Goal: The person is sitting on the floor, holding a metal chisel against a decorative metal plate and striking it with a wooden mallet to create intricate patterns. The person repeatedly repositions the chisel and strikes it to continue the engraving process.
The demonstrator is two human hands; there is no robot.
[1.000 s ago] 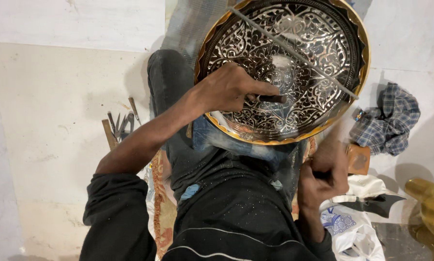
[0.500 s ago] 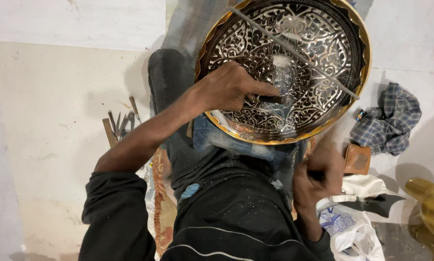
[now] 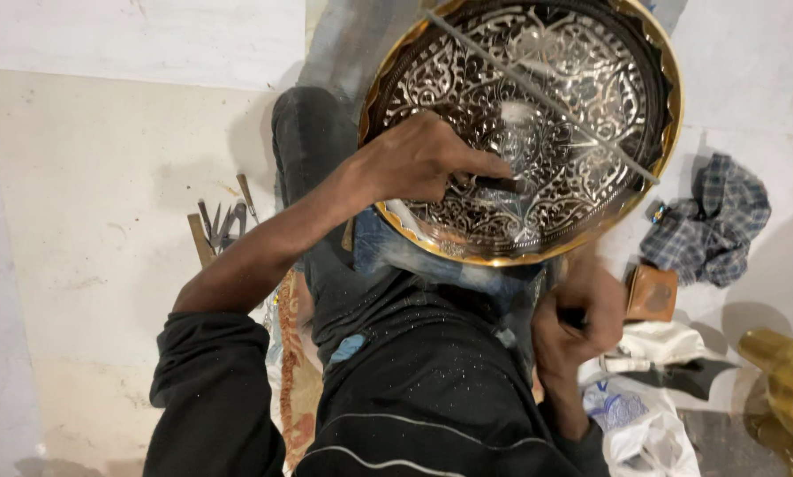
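My left hand (image 3: 419, 159) is curled on the tray (image 3: 591, 212), fingers pinching a short dark chisel (image 3: 494, 184) whose tip sits on the engraved face, near the middle. My right hand (image 3: 582, 314) is low and to the right, just off the tray's near rim, fisted around something dark; it's blurred, so I cannot tell exactly what it is.

The tray rests tilted on my lap, propped on my knee, its far edge leaning away from me. It's round, shiny metal with a gold scalloped rim and dense scrolling patterns, bright silver against dark ground. A thin straight rod (image 3: 547, 93) lies slanted across its face.

What worries me: that polished surface looks slick, so the chisel tip could skate off its line and scar the pattern if I let the angle drop. The tray is only held by my knee and the weight of my left hand, so I reckon a heavy blow could rock it. And my fingers sit close to the chisel's head, so a blow off centre could catch them.

On the pale floor to the left lies a small bunch of tools (image 3: 220, 225). To the right, a crumpled checked cloth (image 3: 710, 221), a small brown block (image 3: 653, 293), and white bags (image 3: 635, 415) nearer me.
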